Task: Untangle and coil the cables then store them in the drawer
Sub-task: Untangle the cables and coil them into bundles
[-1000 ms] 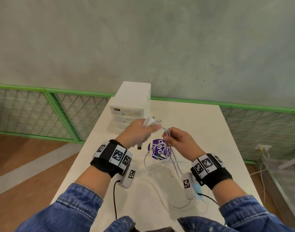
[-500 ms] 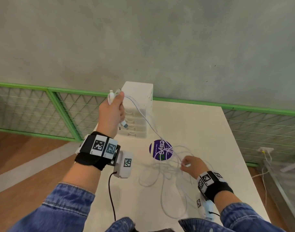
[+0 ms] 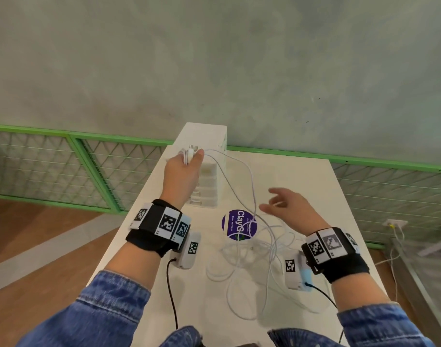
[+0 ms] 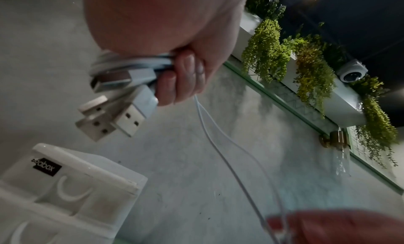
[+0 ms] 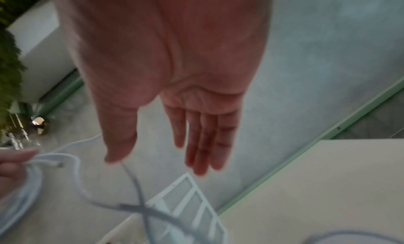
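The left hand (image 3: 183, 171) grips the plug ends of the thin white USB cables (image 3: 249, 246) above the white plastic drawer unit (image 3: 209, 176), their tangled loops trailing onto the white table (image 3: 314, 176), while the right hand (image 3: 289, 209) hovers open-fingered, holding nothing.

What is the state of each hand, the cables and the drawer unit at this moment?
left hand: raised, grips the plug ends.
right hand: open, fingers spread, holds nothing.
USB plugs: bunched together, sticking out of the left hand.
white cables: tangled, mostly loose on the table, two strands lifted.
drawer unit: upright, drawers look shut.
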{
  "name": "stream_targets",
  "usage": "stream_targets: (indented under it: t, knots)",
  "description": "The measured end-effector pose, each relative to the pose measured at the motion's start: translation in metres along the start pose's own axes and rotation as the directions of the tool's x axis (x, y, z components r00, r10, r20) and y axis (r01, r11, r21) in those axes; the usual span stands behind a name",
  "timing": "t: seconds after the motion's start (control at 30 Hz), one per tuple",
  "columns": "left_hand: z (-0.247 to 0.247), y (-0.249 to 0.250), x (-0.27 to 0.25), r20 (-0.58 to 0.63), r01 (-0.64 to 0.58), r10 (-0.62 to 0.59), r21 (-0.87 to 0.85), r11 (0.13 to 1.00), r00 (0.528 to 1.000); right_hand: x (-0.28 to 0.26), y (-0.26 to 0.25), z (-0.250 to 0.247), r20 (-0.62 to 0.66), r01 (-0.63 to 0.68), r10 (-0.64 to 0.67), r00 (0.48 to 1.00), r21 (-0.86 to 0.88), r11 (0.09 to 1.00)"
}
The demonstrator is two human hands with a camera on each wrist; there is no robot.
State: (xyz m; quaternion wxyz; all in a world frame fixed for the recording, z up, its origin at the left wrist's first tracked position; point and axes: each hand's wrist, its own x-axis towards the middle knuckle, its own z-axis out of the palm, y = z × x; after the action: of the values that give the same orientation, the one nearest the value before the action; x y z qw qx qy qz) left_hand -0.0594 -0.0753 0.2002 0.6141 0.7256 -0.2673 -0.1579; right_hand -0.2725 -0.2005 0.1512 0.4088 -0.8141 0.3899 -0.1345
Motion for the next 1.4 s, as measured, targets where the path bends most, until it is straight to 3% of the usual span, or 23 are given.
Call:
stream_targets:
  t: [0.07,0.13,0.23,0.37,0.5,0.6,0.63,0.7,0.8,0.93,1.03,1.1,1.17,1.3,1.4]
  knots:
    - [0.006,0.000,-0.007,0.050,-0.016,0.013,0.055,0.998,0.999,0.000,-0.018,0.007,-0.121,0.103,-0.086,0.989,0.142,0.985]
    - [0.011,0.001,-0.013,0.092,-0.048,0.038,0.103,0.994,0.995,0.000,-0.033,0.017,-0.157,0.178,-0.143,0.977,0.233,0.956]
    - [0.018,0.006,-0.019,0.106,-0.081,0.070,0.102,0.991,0.992,0.002,-0.045,0.032,-0.116,0.231,-0.209,0.971,0.233,0.945]
    - [0.015,0.011,-0.016,0.098,-0.087,0.075,0.126,0.988,0.992,0.001,-0.044,0.041,-0.015,0.192,-0.207,0.978,0.442,0.876]
    - [-0.001,0.007,-0.004,0.081,-0.099,0.081,0.245,0.964,0.993,0.002,-0.034,0.033,-0.067,0.254,-0.245,0.967,0.234,0.938]
    - [-0.008,0.004,-0.007,0.252,-0.118,0.005,0.435,0.892,0.968,0.003,-0.033,0.018,-0.231,0.360,-0.319,0.919,0.166,0.918]
    - [-0.009,0.002,-0.010,0.338,-0.115,-0.067,0.490,0.864,0.939,0.005,-0.034,0.011,-0.300,0.398,-0.339,0.892,0.165,0.902]
    - [-0.007,-0.004,-0.017,0.507,-0.113,-0.208,0.531,0.839,0.837,0.011,-0.034,-0.001,-0.398,0.457,-0.374,0.837,0.136,0.879]
    - [-0.002,-0.006,-0.030,0.675,-0.022,-0.304,0.429,0.903,0.673,0.025,-0.030,-0.012,-0.472,0.513,-0.454,0.756,-0.004,0.858]
    - [0.009,0.010,-0.041,0.810,0.045,-0.266,0.285,0.958,0.523,0.039,-0.024,-0.017,-0.517,0.476,-0.438,0.736,-0.065,0.877]
    - [0.014,0.020,-0.044,0.863,0.126,-0.160,0.113,0.986,0.479,0.046,-0.020,-0.015,-0.520,0.453,-0.429,0.739,-0.088,0.887]
    - [0.017,0.026,-0.045,0.878,0.205,-0.063,-0.040,0.978,0.474,0.047,-0.020,-0.010,-0.502,0.450,-0.429,0.751,-0.085,0.889]
    - [0.019,0.032,-0.045,0.864,0.296,0.025,-0.199,0.934,0.503,0.044,-0.021,0.000,-0.450,0.446,-0.415,0.790,-0.041,0.894]
    - [0.021,0.044,-0.039,0.782,0.383,0.182,-0.477,0.791,0.597,0.033,-0.019,0.037,-0.272,0.410,-0.388,0.881,0.026,0.912]
    - [0.020,0.052,-0.032,0.677,0.391,0.247,-0.641,0.661,0.694,0.021,-0.015,0.067,-0.147,0.356,-0.336,0.930,0.144,0.923]
